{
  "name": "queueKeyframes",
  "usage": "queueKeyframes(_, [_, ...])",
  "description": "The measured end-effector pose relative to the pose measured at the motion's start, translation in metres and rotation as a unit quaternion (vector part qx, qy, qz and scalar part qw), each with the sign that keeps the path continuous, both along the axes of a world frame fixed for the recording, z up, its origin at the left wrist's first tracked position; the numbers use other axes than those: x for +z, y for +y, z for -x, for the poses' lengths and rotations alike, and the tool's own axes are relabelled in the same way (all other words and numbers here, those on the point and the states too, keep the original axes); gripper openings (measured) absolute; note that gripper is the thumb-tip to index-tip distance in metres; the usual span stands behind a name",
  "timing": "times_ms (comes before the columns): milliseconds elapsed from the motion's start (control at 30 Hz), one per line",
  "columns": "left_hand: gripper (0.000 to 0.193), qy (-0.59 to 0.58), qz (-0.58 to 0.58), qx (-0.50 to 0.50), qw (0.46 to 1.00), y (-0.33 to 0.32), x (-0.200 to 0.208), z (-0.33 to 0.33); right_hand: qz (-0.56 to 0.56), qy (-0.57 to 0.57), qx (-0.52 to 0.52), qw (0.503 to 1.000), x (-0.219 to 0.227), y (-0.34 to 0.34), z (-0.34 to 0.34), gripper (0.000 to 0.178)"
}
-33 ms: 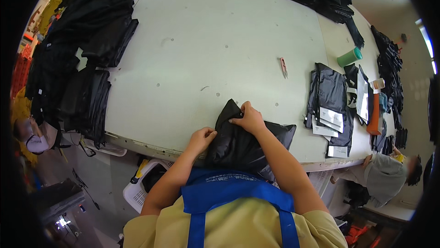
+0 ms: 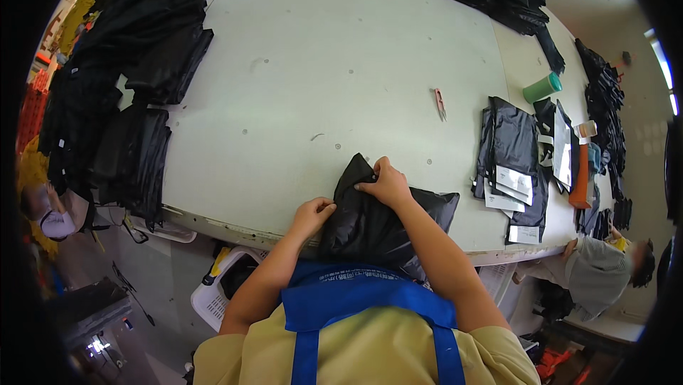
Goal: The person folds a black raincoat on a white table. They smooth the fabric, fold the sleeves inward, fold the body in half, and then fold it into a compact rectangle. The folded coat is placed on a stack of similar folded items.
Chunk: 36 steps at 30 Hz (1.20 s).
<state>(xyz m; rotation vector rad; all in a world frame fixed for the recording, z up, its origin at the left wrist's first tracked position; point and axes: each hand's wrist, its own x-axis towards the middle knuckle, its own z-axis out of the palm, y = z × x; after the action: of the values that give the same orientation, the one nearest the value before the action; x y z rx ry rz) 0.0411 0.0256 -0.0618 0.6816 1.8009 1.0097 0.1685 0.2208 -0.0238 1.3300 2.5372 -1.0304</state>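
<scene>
A black plastic mailing bag [image 2: 377, 225] lies at the table's near edge, right in front of my body. Its left part is folded over and rises to a point at the top. My right hand [image 2: 388, 182] reaches over the bag and pinches the folded upper edge between thumb and fingers. At the left edge of the bag, my left hand [image 2: 313, 216] is closed, thumb and fingertips together against the plastic. The bag's lower side is partly hidden by my blue apron [image 2: 370, 292].
Stacks of folded black garments [image 2: 131, 164] line the left side. Filled black bags with white labels [image 2: 516, 136] lie to the right, near a green cup [image 2: 542, 88] and an orange tool [image 2: 582, 179]. Red-handled snips [image 2: 440, 105] rest on the table [image 2: 284, 100]. Two other people sit at the sides.
</scene>
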Motion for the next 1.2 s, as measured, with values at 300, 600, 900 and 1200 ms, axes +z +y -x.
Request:
queueKeyframes(300, [0.013, -0.142, 0.022, -0.019, 0.989, 0.011, -0.017, 0.002, -0.010, 0.104, -0.089, 0.990, -0.025, 0.001, -0.009, 0.055])
queueKeyframes(600, [0.026, -0.225, -0.051, 0.087, 0.969, 0.028, 0.006, -0.026, -0.190, 0.159, 0.202, 0.948, 0.103, -0.119, -0.064, 0.100])
queueKeyframes(900, [0.045, -0.076, -0.092, -0.068, 0.991, 0.032, 0.049, -0.007, -0.153, 0.302, -0.026, 0.941, 0.072, -0.084, -0.057, 0.061])
queueKeyframes(1200, [0.020, 0.206, -0.038, -0.318, 0.925, 0.017, 0.066, -0.008, -0.057, 0.340, -0.085, 0.935, 0.062, -0.072, -0.063, 0.057])
